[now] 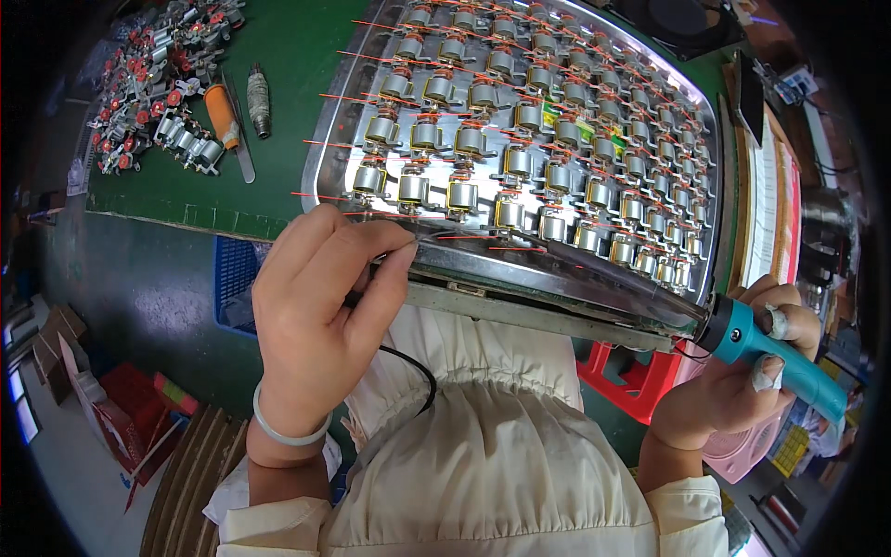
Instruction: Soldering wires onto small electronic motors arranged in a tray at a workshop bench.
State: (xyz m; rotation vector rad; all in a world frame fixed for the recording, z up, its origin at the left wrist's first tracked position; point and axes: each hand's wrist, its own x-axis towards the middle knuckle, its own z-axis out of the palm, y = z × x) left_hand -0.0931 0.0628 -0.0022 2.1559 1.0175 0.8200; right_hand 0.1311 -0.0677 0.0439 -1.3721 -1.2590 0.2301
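Observation:
A metal tray [316, 176] holds rows of several small silver cylindrical parts [413, 188] with thin red wires. My left hand [329, 306] is pinched at the tray's front edge, beside a thin red wire; what its fingertips hold is too small to make out. My right hand [738, 371], with tape on some fingers, grips a teal-handled soldering iron [780, 362]. The iron's long dark shaft reaches leftward across the tray's front edge, its tip among the front wires. A black cord [418, 371] hangs below my left hand.
On the green bench [278, 56], at left, lie a pile of small parts [139, 102], an orange-handled tool [221, 116] and a metal rod [260, 102]. Papers [766, 213] and a dark device [747, 97] are at right. A blue basket [234, 283] and red stool [613, 381] stand below.

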